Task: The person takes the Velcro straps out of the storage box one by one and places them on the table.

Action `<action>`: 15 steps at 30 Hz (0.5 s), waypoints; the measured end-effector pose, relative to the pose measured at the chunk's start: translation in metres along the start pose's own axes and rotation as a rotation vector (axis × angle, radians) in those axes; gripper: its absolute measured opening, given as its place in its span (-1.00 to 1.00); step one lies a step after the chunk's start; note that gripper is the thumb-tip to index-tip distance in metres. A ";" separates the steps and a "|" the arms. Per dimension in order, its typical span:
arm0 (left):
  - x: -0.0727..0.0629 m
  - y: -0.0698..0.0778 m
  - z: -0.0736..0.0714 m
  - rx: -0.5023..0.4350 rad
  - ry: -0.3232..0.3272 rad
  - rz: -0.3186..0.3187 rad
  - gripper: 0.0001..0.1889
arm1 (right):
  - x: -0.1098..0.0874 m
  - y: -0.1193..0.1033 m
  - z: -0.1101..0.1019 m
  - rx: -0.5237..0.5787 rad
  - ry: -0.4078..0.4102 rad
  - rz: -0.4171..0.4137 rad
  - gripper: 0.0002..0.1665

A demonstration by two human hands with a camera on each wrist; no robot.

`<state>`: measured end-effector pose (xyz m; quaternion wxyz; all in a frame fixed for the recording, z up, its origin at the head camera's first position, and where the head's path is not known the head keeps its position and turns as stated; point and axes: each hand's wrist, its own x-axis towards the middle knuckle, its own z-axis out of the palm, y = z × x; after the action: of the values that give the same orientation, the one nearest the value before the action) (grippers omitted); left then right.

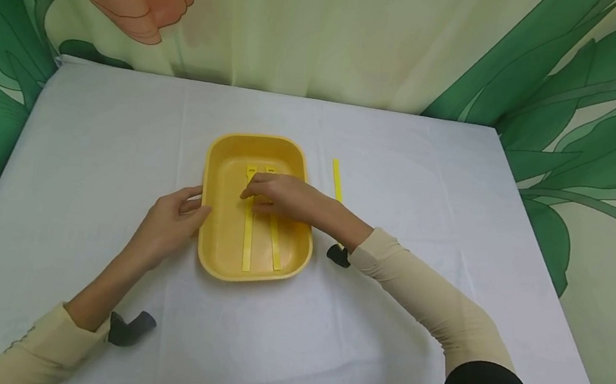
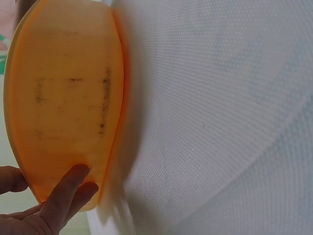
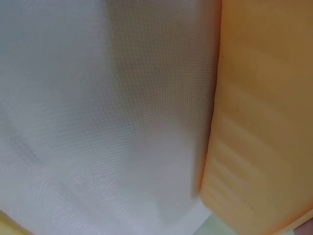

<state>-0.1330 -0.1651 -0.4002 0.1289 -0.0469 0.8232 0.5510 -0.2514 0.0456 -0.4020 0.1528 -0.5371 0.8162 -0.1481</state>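
A yellow plastic tray (image 1: 205,250) lies on the white table. My left hand (image 1: 174,218) grips its left rim, thumb over the edge and fingers against the outer wall, as the left wrist view of the tray (image 2: 63,112) also shows. Two flat yellow strips with slotted heads lie lengthwise inside: a left strip (image 1: 247,245) and a right strip (image 1: 275,249). Over both strips reaches my right hand (image 1: 284,196), bent fingers pointing left. Its fingertips are at the left strip; whether they pinch it is hidden. The right wrist view shows the tray's outer wall (image 3: 259,122), not the fingers.
Another yellow strip (image 1: 337,179) lies on the table right of the tray, partly under my right forearm. White cloth covers the table (image 1: 402,185). A flower-patterned curtain (image 1: 335,33) hangs behind. Dark wrist cameras sit at the cuffs, the left camera (image 1: 131,328) low over the cloth.
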 end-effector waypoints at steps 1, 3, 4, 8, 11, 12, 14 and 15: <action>0.000 0.000 0.000 -0.002 0.001 -0.001 -0.42 | 0.001 0.000 0.000 -0.008 -0.004 -0.001 -0.72; 0.001 0.000 0.000 -0.008 0.000 -0.002 -0.42 | 0.002 0.000 0.001 -0.024 -0.013 -0.003 -0.72; 0.001 0.000 0.000 -0.010 -0.001 -0.003 -0.42 | 0.002 0.000 0.001 -0.031 -0.019 -0.004 -0.72; 0.001 -0.001 -0.001 -0.004 0.000 -0.011 -0.42 | 0.004 0.001 0.004 -0.043 -0.036 -0.019 -0.72; 0.001 -0.001 -0.001 0.000 0.001 -0.013 -0.42 | 0.006 0.001 0.006 -0.061 -0.044 -0.042 -0.71; 0.002 -0.002 -0.001 -0.001 0.001 -0.013 -0.42 | 0.006 0.001 0.006 -0.066 -0.047 -0.047 -0.72; 0.003 -0.003 0.000 -0.011 0.001 -0.016 -0.42 | 0.007 0.001 0.006 -0.077 -0.055 -0.053 -0.72; 0.003 -0.003 0.000 -0.012 0.002 -0.019 -0.42 | 0.007 0.001 0.006 -0.083 -0.060 -0.056 -0.73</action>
<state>-0.1352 -0.1662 -0.4039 0.1329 -0.0560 0.8194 0.5547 -0.2521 0.0391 -0.4088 0.1506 -0.5699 0.8013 -0.1023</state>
